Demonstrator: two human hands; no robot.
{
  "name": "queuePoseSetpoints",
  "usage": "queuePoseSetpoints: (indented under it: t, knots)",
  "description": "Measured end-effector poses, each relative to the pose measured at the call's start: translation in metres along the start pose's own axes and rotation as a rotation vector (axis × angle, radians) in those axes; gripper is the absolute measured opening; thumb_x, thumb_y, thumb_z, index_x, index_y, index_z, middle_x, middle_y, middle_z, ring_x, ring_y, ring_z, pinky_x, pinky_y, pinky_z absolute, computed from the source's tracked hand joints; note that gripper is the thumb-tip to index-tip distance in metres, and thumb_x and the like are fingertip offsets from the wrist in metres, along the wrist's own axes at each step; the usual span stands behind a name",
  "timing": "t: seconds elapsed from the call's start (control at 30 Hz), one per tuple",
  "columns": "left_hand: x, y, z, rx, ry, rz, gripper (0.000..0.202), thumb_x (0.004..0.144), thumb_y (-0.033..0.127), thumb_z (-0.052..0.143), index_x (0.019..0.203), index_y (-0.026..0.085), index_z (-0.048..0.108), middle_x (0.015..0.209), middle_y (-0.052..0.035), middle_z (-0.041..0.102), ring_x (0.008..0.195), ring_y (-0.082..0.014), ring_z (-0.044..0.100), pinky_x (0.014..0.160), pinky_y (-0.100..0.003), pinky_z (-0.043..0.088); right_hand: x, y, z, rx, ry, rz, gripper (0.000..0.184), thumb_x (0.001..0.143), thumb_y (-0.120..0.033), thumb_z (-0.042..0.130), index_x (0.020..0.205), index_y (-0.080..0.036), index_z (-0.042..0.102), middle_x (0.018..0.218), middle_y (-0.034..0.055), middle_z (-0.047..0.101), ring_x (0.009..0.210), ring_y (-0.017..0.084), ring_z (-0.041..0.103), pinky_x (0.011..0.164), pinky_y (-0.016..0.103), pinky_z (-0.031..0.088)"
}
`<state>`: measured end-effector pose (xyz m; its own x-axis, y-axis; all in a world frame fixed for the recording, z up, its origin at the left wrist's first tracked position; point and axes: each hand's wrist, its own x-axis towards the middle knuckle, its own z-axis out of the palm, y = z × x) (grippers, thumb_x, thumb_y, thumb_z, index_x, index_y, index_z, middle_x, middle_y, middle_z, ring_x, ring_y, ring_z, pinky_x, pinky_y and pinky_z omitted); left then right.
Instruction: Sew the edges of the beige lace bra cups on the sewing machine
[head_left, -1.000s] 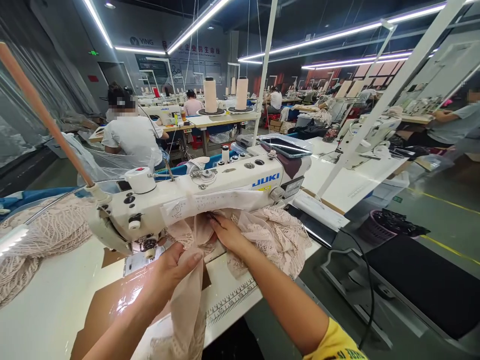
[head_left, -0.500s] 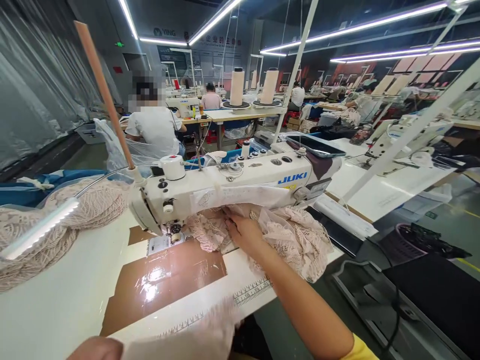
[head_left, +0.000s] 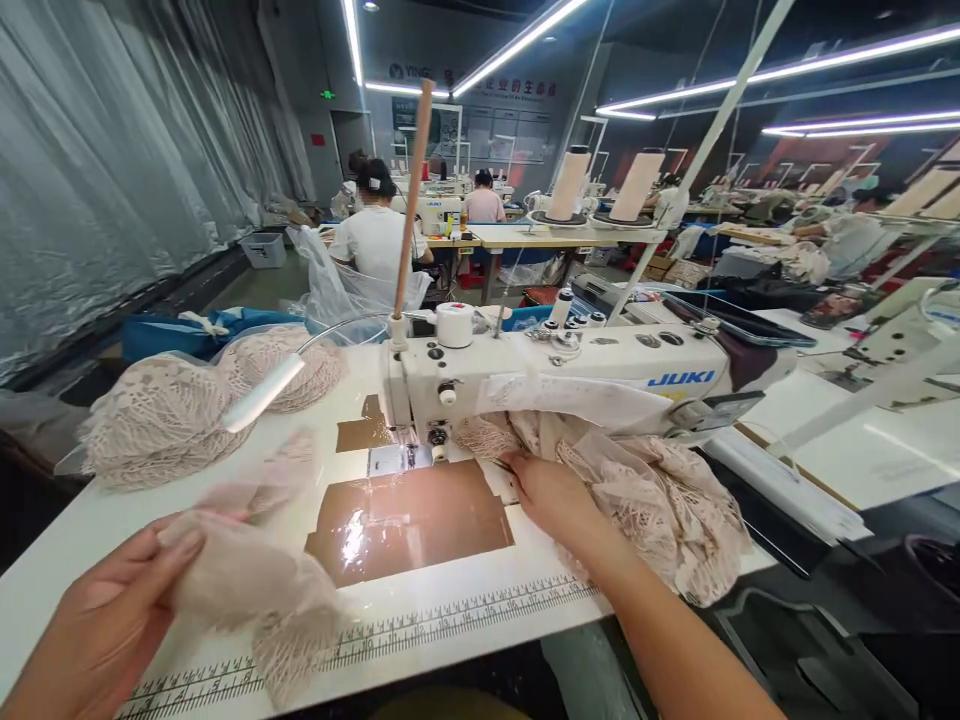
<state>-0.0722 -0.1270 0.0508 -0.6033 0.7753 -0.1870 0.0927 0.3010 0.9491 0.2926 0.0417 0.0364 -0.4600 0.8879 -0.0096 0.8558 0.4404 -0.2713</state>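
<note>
My left hand (head_left: 124, 600) pinches a pale pink piece of lace fabric (head_left: 240, 570) between thumb and fingers. This piece hangs over the table's front left, partly blurred, its lace end above the printed ruler. My right hand (head_left: 551, 495) is closed beside the bunched lace garment pieces (head_left: 667, 500), below the arm of the white sewing machine (head_left: 570, 365). A thin dark thing shows at its fingertips, too small to name. Left of that hand, the needle and presser foot area (head_left: 437, 445) stands over the metal plate, with brown tape (head_left: 412, 520) in front.
Stacked lace pieces (head_left: 157, 425) lie at the table's left, beneath a lit lamp (head_left: 264, 393). A printed ruler (head_left: 420, 632) runs along the front edge. Thread cones (head_left: 568, 185) stand behind the machine. A person in white (head_left: 379, 240) sits farther ahead.
My left hand has risen from the bottom edge to over the table, bringing the lace fabric with it. My right hand stays by the bunched lace. The view has turned left.
</note>
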Motion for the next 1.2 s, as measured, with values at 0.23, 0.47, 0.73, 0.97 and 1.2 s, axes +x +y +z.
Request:
queuePoseSetpoints:
  t: [0.23, 0.47, 0.73, 0.97, 1.2]
  knots:
    - [0.011, -0.016, 0.029, -0.263, -0.177, -0.123, 0.068, 0.061, 0.049, 0.081, 0.119, 0.017, 0.063, 0.111, -0.0098, 0.071, 0.109, -0.0318, 0.061, 0.078, -0.032, 0.059, 0.011, -0.092, 0.023, 0.303, -0.109, -0.447, 0.033, 0.087, -0.01, 0.044, 0.113, -0.017, 0.062, 0.13, 0.0097, 0.057, 0.117, 0.024, 0.053, 0.094, 0.035, 0.044]
    - [-0.002, -0.017, 0.015, -0.21, -0.336, -0.106, 0.078, 0.067, 0.05, 0.076, 0.133, 0.016, 0.052, 0.09, -0.0073, 0.075, 0.089, -0.0259, 0.068, 0.074, -0.027, 0.055, 0.002, -0.124, 0.028, 0.598, -0.444, -0.675, 0.034, 0.092, -0.016, 0.041, 0.122, -0.02, 0.059, 0.099, 0.004, 0.069, 0.086, 0.016, 0.064, 0.078, 0.028, 0.049]
    - [-0.02, -0.003, 0.03, -0.151, -0.767, 0.007, 0.049, 0.076, 0.043, 0.071, 0.119, 0.021, 0.061, 0.105, -0.0063, 0.069, 0.106, -0.0287, 0.06, 0.089, -0.037, 0.05, 0.003, -0.124, 0.027, 0.983, -0.429, -0.362, 0.047, 0.094, -0.05, 0.044, 0.12, -0.018, 0.065, 0.079, 0.0028, 0.065, 0.084, 0.02, 0.062, 0.079, 0.031, 0.047]
    - [-0.021, -0.007, 0.039, 0.01, -0.884, 0.049, 0.043, 0.077, 0.049, 0.066, 0.106, 0.017, 0.062, 0.087, -0.0026, 0.067, 0.088, -0.0245, 0.063, 0.073, -0.03, 0.053, 0.006, -0.137, 0.037, 1.221, -0.579, -0.367, 0.033, 0.085, -0.045, 0.06, 0.084, -0.014, 0.072, 0.068, -0.0013, 0.055, 0.065, 0.011, 0.045, 0.062, 0.023, 0.036]
    - [-0.005, -0.004, 0.029, 0.144, -0.913, 0.235, 0.061, 0.076, 0.041, 0.069, 0.131, 0.022, 0.053, 0.121, -0.0103, 0.062, 0.124, -0.0303, 0.048, 0.101, -0.04, 0.041, 0.001, -0.136, 0.037, 1.144, -0.45, -0.344, 0.035, 0.086, -0.044, 0.059, 0.097, -0.015, 0.074, 0.077, 0.003, 0.068, 0.069, 0.015, 0.057, 0.065, 0.026, 0.044]
